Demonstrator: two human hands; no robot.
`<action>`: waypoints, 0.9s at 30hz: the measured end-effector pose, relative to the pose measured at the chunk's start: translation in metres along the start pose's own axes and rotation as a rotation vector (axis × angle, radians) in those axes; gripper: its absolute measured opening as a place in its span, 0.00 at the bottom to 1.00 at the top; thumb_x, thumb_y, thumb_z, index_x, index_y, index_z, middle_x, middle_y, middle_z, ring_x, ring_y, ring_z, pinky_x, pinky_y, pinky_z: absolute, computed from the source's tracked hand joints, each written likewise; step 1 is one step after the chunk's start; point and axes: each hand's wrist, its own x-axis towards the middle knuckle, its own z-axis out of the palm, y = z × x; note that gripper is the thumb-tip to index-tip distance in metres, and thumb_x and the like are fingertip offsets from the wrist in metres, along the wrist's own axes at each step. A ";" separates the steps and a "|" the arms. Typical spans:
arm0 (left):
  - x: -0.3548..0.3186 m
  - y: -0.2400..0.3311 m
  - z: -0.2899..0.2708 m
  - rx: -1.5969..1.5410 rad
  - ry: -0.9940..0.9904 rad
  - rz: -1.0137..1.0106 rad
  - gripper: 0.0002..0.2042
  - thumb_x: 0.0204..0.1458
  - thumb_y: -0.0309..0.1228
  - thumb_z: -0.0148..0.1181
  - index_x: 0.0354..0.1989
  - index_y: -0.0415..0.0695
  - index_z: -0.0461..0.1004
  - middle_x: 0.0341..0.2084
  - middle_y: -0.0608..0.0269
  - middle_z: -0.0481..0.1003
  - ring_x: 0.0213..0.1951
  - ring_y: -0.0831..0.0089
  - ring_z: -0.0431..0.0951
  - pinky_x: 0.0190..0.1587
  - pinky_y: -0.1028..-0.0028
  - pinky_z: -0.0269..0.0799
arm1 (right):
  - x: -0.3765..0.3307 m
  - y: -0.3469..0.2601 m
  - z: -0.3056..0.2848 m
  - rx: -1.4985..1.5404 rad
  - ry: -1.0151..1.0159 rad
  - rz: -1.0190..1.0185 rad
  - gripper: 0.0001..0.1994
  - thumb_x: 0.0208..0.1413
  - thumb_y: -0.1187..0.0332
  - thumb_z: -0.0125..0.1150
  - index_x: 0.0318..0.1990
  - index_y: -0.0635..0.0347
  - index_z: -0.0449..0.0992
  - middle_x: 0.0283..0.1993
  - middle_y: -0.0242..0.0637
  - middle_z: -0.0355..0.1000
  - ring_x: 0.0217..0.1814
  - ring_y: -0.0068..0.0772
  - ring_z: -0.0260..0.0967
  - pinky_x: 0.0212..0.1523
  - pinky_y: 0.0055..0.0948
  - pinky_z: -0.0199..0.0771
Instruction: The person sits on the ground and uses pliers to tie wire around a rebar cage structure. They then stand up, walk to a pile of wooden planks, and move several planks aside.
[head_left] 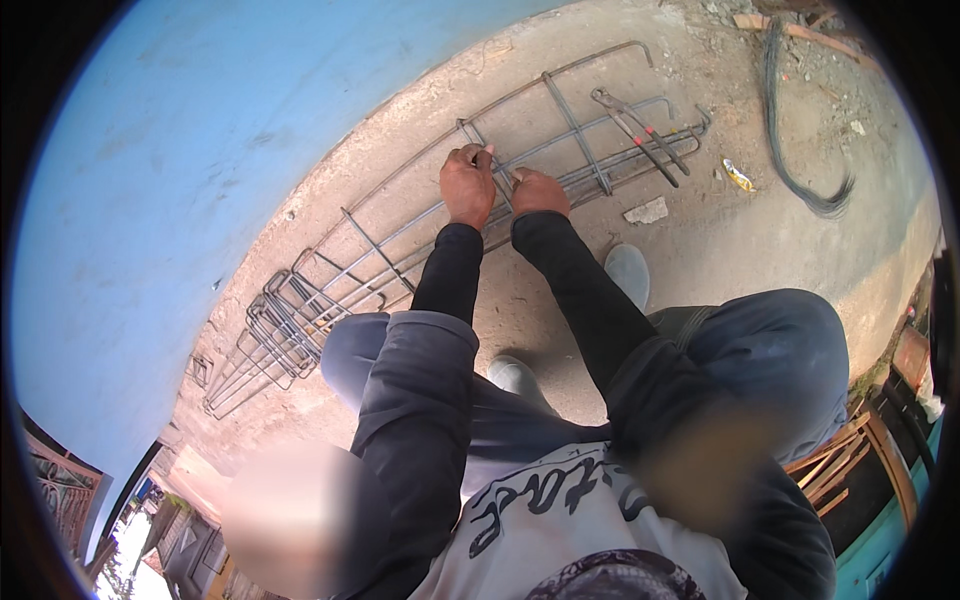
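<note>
On the concrete ground (560, 300) beside the blue wall (200, 150), my left hand (468, 185) and right hand (538, 190) are both closed on the rebar frame (400, 235); pliers (640, 130) lie far right.

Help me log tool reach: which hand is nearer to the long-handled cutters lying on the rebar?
Right. The right hand sits on the rebar cage just left of the cutters; the left hand is beyond it, farther from them.
</note>
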 end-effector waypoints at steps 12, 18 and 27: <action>-0.027 -0.001 -0.032 -0.136 -0.109 0.134 0.09 0.58 0.32 0.59 0.36 0.38 0.80 0.31 0.49 0.80 0.32 0.62 0.80 0.36 0.68 0.74 | 0.025 -0.018 -0.015 0.170 -0.280 0.211 0.25 0.54 0.48 0.63 0.44 0.65 0.81 0.47 0.54 0.77 0.53 0.48 0.74 0.53 0.39 0.72; -0.041 -0.017 -0.046 0.039 -0.195 0.402 0.10 0.55 0.31 0.61 0.43 0.43 0.79 0.40 0.48 0.79 0.44 0.54 0.78 0.47 0.62 0.73 | 0.048 0.006 -0.004 0.176 -0.348 0.169 0.31 0.46 0.44 0.70 0.40 0.70 0.81 0.43 0.53 0.78 0.48 0.46 0.76 0.50 0.35 0.73; -0.009 -0.038 -0.039 -0.187 -0.588 -0.108 0.20 0.50 0.38 0.67 0.48 0.39 0.77 0.37 0.50 0.80 0.43 0.59 0.80 0.48 0.67 0.73 | 0.022 -0.017 -0.011 0.248 -0.229 0.135 0.23 0.52 0.51 0.68 0.42 0.66 0.82 0.40 0.50 0.80 0.42 0.44 0.78 0.45 0.35 0.73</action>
